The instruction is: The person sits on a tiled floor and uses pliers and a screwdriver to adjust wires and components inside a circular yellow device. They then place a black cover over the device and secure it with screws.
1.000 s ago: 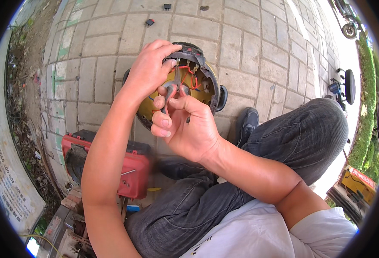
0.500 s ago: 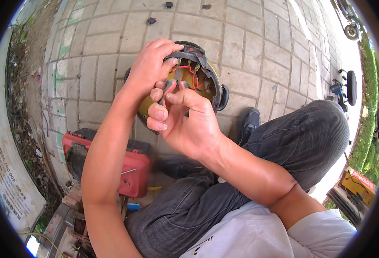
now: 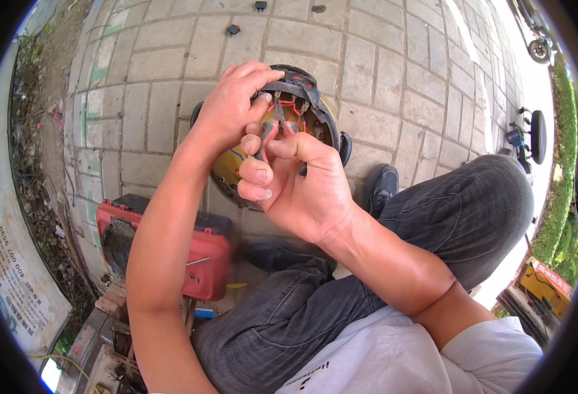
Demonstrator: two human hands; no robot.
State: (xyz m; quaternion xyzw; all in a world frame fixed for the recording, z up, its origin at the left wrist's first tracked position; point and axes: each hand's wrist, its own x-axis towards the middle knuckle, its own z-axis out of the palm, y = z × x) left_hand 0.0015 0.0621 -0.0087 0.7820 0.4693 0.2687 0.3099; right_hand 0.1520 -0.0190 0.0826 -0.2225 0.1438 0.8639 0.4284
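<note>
A round machine housing [image 3: 224,176], yellow inside with a black rim, stands open in front of me. Red wires [image 3: 293,105] with metal connectors hang below the dark panel [image 3: 295,84] on its far edge. My left hand [image 3: 235,98] grips that panel, fingers over its top and thumb underneath. In my right hand [image 3: 312,180] are pliers [image 3: 268,139] with red handles, held palm up. Their narrow jaws point away from me, up among the connectors under the panel; whether they clamp one, I cannot make out. Part of the housing is hidden behind my hands.
Two small black switches [image 3: 234,29] lie apart on the paving beyond the housing, one with a red part. A red toolbox [image 3: 209,259] with a screwdriver-like rod on it is left of my legs. My shoe [image 3: 382,187] rests right of the housing.
My right hand and the pliers have shifted slightly right, and the jaws tilt a little differently under the panel. My left hand keeps its hold on the panel.
</note>
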